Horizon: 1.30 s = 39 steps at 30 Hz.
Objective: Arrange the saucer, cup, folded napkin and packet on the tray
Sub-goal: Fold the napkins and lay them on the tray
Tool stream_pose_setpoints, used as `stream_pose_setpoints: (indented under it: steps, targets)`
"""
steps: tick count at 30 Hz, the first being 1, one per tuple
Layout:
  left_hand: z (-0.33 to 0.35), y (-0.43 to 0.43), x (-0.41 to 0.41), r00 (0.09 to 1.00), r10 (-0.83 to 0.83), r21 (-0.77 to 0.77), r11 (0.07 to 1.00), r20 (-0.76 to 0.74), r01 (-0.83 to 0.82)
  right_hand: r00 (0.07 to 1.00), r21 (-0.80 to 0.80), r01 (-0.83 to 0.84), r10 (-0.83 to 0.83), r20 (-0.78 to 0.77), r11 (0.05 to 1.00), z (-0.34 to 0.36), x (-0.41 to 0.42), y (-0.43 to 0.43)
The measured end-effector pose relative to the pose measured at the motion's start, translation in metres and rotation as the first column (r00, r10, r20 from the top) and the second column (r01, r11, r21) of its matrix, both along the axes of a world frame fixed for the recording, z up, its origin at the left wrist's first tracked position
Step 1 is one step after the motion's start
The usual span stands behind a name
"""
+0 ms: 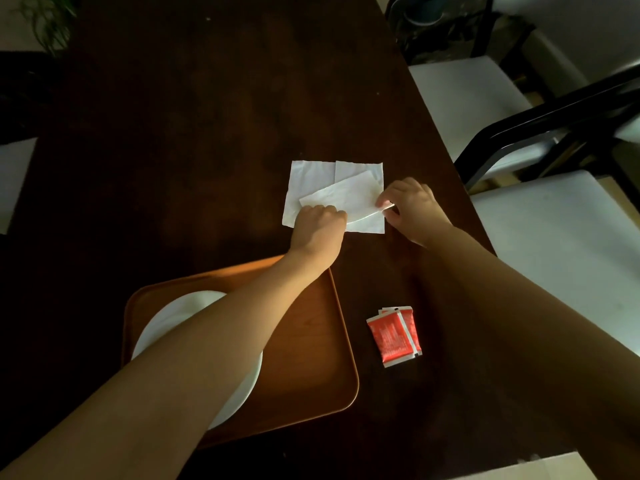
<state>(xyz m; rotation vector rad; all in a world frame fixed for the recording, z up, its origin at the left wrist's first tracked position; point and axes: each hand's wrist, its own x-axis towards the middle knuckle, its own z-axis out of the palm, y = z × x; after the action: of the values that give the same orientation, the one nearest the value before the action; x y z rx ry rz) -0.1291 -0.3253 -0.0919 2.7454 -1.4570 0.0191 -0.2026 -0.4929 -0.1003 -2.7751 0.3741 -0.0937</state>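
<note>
Head view: wooden tray (pixel 304 344) at table's (pixel 207 133) near edge carries one white saucer (pixel 166 320), largely hidden under left forearm; cup not discernible. One white napkin (pixel 311 178) lies mid-table beyond tray, half-folded. Left hand (pixel 318 225) presses napkin's near-left corner, fingers curled; right hand (pixel 410 206) pinches folded flap's right edge. Two red packets (pixel 394 336) overlap right of tray. Chairs (pixel 540 133) along table's right edge.

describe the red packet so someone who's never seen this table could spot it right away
Start at the orange-brown tray near the front edge of the dark wooden table. Just to its right, on the bare tabletop, between the person's forearms, lies the packet. It is the only red thing there, small and flat with white edges, unlike the white napkin farther back.
</note>
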Motion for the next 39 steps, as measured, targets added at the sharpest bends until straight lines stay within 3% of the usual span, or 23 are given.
stream_pose_setpoints:
  steps: [4,6,8,10,12,14,19,20,23,26,32,39]
  targets:
    - [0.016,0.008,0.003,0.999,0.049,-0.127,0.991,-0.017,-0.05,0.998,0.167,0.061,-0.054,-0.043,0.984,0.012,0.001,-0.002]
    - [0.032,0.019,-0.001,0.977,0.107,-0.324,0.932,-0.186,-0.164,0.997,0.259,0.076,-0.075,-0.013,0.963,0.026,0.003,-0.005]
    - [0.05,0.034,-0.01,0.89,0.107,-0.455,0.828,-0.443,-0.326,0.993,0.436,0.106,-0.121,0.007,0.894,0.046,0.004,-0.005]
    - [0.064,0.05,-0.022,0.709,0.094,-0.455,0.706,-0.699,-0.543,0.988,0.649,0.142,-0.147,-0.047,0.747,0.066,0.004,0.0]
    - [0.07,0.068,-0.038,0.401,0.025,-0.325,0.541,-0.916,-0.776,0.992,0.737,0.114,-0.11,-0.054,0.666,0.079,0.003,0.008]
    - [0.07,0.084,-0.056,0.159,-0.046,-0.164,0.405,-0.986,-0.899,0.998,0.776,0.069,-0.05,-0.048,0.627,0.087,0.004,0.022]
    - [0.058,0.11,-0.092,-0.114,0.033,0.118,0.194,-0.993,-0.974,0.991,0.696,0.049,0.051,-0.122,0.716,0.078,0.009,0.069]
    - [0.053,0.116,-0.097,-0.118,0.083,0.131,0.18,-0.99,-0.975,0.988,0.676,0.043,0.068,-0.137,0.735,0.072,0.008,0.078]
    - [0.039,0.134,-0.115,0.025,0.241,0.039,0.257,-0.97,-0.966,0.979,0.644,0.038,0.1,-0.175,0.764,0.054,0.004,0.1]
    - [0.03,0.146,-0.128,0.098,0.338,0.007,0.298,-0.936,-0.955,0.974,0.576,0.026,0.109,-0.198,0.817,0.037,-0.001,0.118]
    - [0.028,0.152,-0.14,0.154,0.434,0.03,0.388,-0.888,-0.921,0.991,0.353,-0.048,0.089,-0.099,0.934,0.018,-0.009,0.139]
    - [0.042,0.161,-0.156,0.399,0.493,-0.056,0.574,-0.773,-0.817,0.993,0.247,-0.092,0.108,-0.052,0.965,0.015,-0.016,0.138]
